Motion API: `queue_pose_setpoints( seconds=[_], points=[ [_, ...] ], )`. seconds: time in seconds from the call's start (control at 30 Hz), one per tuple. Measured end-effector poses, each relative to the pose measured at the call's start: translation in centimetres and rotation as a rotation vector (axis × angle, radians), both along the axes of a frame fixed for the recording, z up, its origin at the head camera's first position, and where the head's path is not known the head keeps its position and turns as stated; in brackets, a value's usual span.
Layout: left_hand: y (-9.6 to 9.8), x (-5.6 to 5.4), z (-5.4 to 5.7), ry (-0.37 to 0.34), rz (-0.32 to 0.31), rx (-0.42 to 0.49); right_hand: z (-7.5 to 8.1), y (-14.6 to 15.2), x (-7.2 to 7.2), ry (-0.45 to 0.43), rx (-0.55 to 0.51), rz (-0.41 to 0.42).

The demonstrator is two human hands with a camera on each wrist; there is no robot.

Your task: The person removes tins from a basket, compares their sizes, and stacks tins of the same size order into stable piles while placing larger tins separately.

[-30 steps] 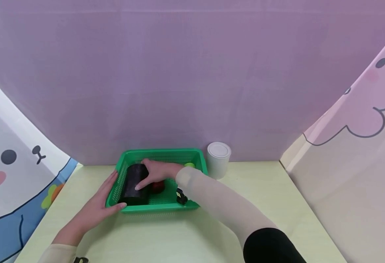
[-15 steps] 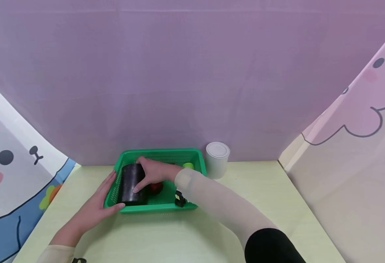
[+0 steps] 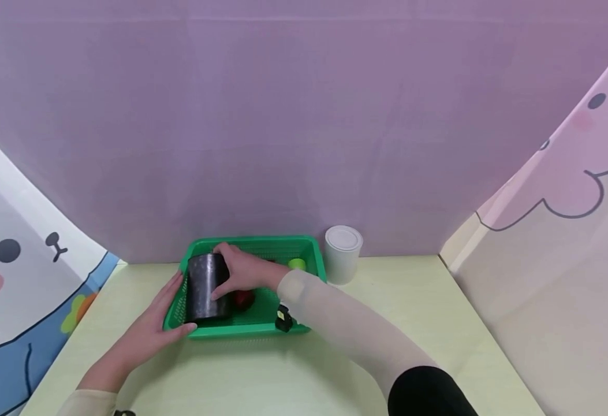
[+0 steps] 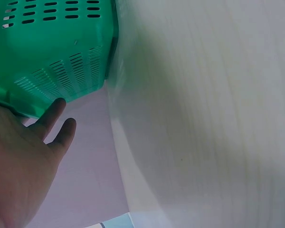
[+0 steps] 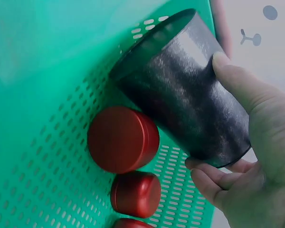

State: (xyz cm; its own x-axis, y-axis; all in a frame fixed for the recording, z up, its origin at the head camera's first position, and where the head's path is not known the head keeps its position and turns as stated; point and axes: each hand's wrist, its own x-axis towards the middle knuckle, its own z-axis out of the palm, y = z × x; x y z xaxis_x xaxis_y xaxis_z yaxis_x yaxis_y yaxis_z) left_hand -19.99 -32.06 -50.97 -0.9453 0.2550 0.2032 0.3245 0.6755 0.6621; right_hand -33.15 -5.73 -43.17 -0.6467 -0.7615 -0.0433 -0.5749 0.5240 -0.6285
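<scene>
Head: the right hand (image 3: pixel 247 271) grips the black cup (image 3: pixel 202 289) inside the left end of the basket (image 3: pixel 252 331); its smooth side might slip. The left hand (image 3: pixel 150 329) touches the basket. Left wrist: its fingers (image 4: pixel 64 133) lie extended, so the basket could slide across the counter (image 4: pixel 209 123). Right wrist: a swing could knock the red tins (image 5: pixel 116 140).

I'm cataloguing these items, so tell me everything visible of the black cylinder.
The black cylinder has straight sides with a mottled sheen; its material is unclear, perhaps metal or plastic. Its near end shows a thin dark rim and looks open. It is within the left part of the green basket, gripped by the right hand, thumb on its side. Whether it touches the basket is unclear.
</scene>
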Motion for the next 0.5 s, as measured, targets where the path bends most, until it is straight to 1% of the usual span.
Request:
queue_pose_setpoints(
  seconds=[0.33,0.5],
  points=[
    [0.09,0.13,0.1,0.005,-0.001,0.006,-0.65,-0.32,0.25,-0.009,-0.02,-0.058],
    [0.05,0.06,-0.07,0.009,-0.004,0.009,-0.87,-0.73,0.81,-0.019,-0.047,-0.099]
  ],
)
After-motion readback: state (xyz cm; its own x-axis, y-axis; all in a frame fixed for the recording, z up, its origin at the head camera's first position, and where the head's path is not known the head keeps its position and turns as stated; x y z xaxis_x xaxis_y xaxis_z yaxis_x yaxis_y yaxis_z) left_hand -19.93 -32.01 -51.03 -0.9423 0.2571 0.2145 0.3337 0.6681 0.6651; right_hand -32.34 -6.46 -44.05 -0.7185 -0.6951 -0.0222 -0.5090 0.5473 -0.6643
